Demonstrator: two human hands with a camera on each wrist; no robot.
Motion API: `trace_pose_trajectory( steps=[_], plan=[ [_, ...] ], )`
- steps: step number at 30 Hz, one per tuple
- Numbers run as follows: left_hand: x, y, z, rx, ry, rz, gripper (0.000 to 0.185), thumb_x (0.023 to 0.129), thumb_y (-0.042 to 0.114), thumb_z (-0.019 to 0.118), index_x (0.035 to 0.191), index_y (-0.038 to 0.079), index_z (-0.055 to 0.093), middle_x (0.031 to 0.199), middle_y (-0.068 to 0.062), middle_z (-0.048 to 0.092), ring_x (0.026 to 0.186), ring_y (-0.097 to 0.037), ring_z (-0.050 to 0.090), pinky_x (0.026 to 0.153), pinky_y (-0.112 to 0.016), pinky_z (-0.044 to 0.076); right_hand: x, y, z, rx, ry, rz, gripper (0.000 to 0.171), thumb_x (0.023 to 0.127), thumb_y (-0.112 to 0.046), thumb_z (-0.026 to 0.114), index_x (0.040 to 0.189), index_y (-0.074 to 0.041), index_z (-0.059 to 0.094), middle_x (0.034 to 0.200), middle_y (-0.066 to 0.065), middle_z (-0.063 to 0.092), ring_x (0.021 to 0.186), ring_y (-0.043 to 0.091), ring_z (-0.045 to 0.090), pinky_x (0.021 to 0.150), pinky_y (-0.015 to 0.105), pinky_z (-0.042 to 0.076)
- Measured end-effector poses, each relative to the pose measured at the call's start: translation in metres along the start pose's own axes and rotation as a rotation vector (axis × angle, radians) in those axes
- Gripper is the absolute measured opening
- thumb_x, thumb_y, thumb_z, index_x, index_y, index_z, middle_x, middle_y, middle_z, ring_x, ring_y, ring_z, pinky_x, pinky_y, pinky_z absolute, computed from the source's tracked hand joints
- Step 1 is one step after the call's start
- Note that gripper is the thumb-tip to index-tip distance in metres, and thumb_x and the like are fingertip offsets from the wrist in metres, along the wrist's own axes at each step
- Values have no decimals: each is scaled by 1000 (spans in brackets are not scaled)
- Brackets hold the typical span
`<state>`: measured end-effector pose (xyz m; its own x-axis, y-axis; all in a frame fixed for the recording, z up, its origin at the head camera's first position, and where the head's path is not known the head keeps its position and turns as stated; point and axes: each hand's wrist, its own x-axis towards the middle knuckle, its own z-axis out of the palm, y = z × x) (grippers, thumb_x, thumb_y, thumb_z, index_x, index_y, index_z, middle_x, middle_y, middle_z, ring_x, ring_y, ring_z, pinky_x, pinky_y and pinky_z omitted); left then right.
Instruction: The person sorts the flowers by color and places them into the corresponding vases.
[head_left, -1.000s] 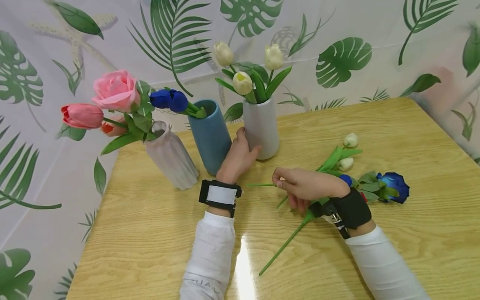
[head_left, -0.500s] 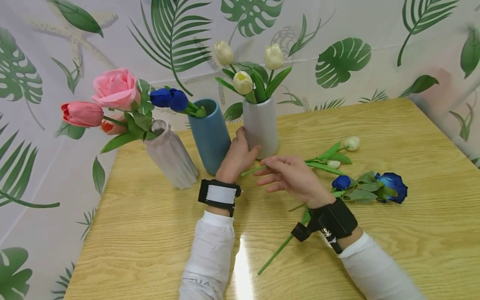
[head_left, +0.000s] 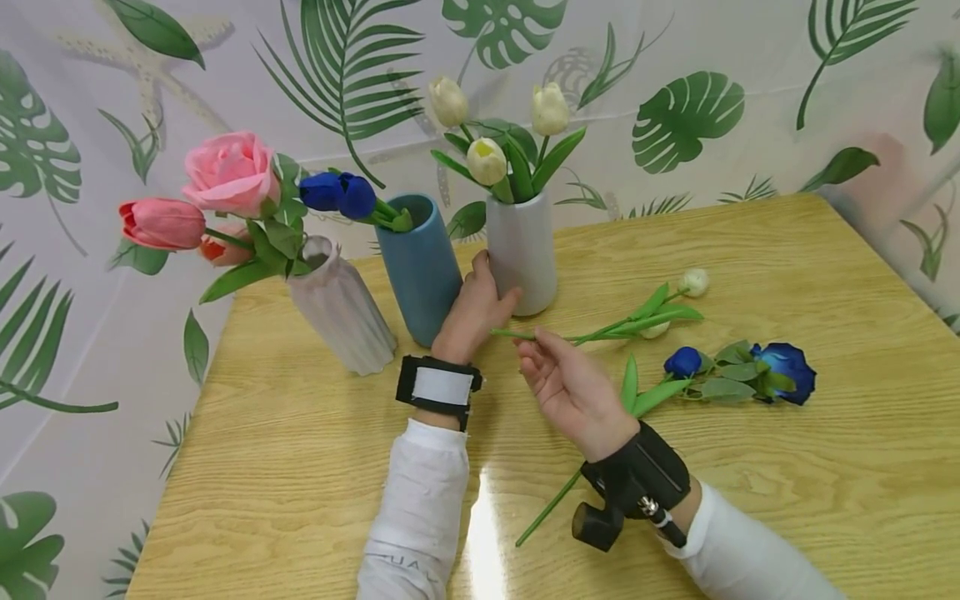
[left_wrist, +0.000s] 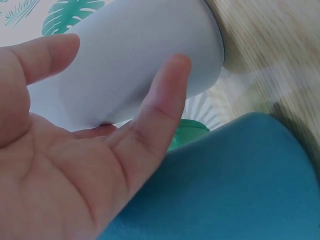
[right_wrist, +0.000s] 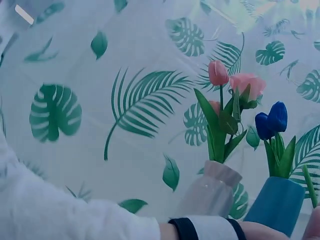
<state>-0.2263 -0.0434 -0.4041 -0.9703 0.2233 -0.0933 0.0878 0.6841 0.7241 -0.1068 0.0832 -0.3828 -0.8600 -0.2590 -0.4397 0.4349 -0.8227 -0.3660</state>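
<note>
From the head camera we look forward and down over the wood-grain table (head_left: 300, 492), with the smooth matte blue cylindrical vase (head_left: 420, 279) at middle range. Through the left wrist camera we see that blue vase's side from very close, past the bare left hand (left_wrist: 75, 165), sharing with the head view the smooth white cylindrical vase (left_wrist: 130, 60) just beside it. Our right wrist camera faces the blue vase almost level and from farther off, sharing with the head view the ridged pale vase (right_wrist: 207, 195) beside it and the green-leaf-printed white cloth (right_wrist: 80, 65) behind.
</note>
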Motion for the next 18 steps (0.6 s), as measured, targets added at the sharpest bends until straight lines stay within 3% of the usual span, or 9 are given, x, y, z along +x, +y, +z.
trace_pose_trajectory(
  steps=[5, 10, 18],
  plan=[
    [-1, -1, 1, 1, 3, 1, 76, 101, 27, 57, 157, 3, 11, 153, -25, 35, 140, -35, 40, 113, -45, 36, 0, 2, 1, 73, 9, 76, 19, 107, -22, 41, 116, -6, 46, 71, 6, 68, 58, 9, 66, 60, 13, 52],
    [-1, -1, 2, 1, 9, 7, 75, 101, 26, 56, 157, 2, 11, 152, -26, 36, 139, -35, 41, 112, -46, 36, -1, 2, 0, 104, 10, 86, 28, 107, -24, 42, 110, 1, 52, 68, 7, 67, 56, 10, 66, 59, 15, 53],
    [-3, -1, 2, 7, 16, 6, 76, 101, 27, 56, 157, 3, 11, 152, -26, 36, 139, -35, 42, 111, -46, 38, -9, -1, 4, -33, -82, -3, 18, 108, -14, 39, 109, -7, 55, 91, 4, 65, 69, 9, 66, 67, 13, 53]
  ],
)
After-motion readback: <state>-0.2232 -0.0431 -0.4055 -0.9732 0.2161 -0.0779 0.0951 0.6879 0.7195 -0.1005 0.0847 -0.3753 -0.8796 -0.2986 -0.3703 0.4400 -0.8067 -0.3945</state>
